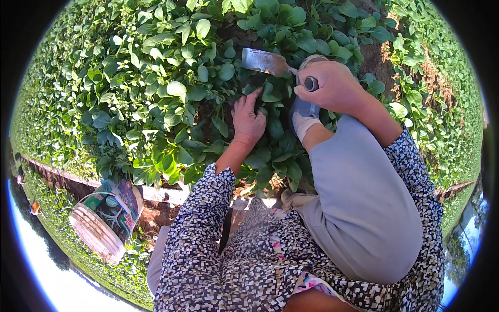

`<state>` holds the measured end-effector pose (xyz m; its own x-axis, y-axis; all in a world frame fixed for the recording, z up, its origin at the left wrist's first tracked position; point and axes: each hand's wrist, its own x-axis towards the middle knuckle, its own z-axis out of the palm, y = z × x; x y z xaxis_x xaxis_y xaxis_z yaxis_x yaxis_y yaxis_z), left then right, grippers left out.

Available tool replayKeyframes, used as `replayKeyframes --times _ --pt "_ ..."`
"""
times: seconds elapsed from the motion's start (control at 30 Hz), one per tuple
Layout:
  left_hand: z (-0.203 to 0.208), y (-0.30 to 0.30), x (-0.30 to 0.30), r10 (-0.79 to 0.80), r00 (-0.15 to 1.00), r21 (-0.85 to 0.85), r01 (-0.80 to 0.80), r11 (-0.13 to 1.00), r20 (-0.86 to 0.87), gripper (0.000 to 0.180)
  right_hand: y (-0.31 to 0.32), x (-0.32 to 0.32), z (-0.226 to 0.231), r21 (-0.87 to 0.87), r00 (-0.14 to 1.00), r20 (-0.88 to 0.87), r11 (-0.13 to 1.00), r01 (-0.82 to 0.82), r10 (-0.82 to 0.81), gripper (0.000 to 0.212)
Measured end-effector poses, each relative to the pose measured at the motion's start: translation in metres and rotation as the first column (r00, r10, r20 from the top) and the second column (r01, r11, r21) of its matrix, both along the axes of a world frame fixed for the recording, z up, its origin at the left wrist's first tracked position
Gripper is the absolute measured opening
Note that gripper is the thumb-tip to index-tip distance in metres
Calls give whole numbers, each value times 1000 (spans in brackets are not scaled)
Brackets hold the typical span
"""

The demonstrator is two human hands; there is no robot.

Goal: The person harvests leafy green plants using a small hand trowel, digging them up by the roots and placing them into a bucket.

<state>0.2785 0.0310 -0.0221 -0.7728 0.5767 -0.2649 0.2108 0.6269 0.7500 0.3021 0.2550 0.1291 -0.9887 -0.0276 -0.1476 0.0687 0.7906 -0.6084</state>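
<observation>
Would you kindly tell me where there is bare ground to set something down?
Bare soil shows ahead and right of the right hand, between leafy plants; another patch lies between the basket and the left sleeve. The plants crowd the left hand.

At upper centre, glossy metal with rough, rusty-looking patches on the tool blade (264, 61). Across the upper frame, smooth leaves (176, 88) with a soft sheen. Right of centre, smooth, matt cloth trousers (369, 203); lower down, matt cloth shirt (254, 260). At lower left, ribbed, plastic-looking bucket (92, 231).
</observation>
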Motion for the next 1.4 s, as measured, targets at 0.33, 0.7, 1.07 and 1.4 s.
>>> replayKeyframes --times 0.33,0.7,1.07,1.4 --pt "-1 -25 45 -162 951 -26 160 987 -262 45 -7 7 14 171 931 328 958 -228 163 20" --pt "22 -17 4 59 968 304 18 953 -244 22 -9 9 -10 368 929 274 865 -342 251 13" --pt "6 72 -68 -519 851 -412 503 759 83 45 -18 -6 12 343 784 603 838 -424 150 19" --pt "-7 53 -29 -268 961 -364 272 891 63 52 -8 1 10 357 823 555 859 -367 121 17"
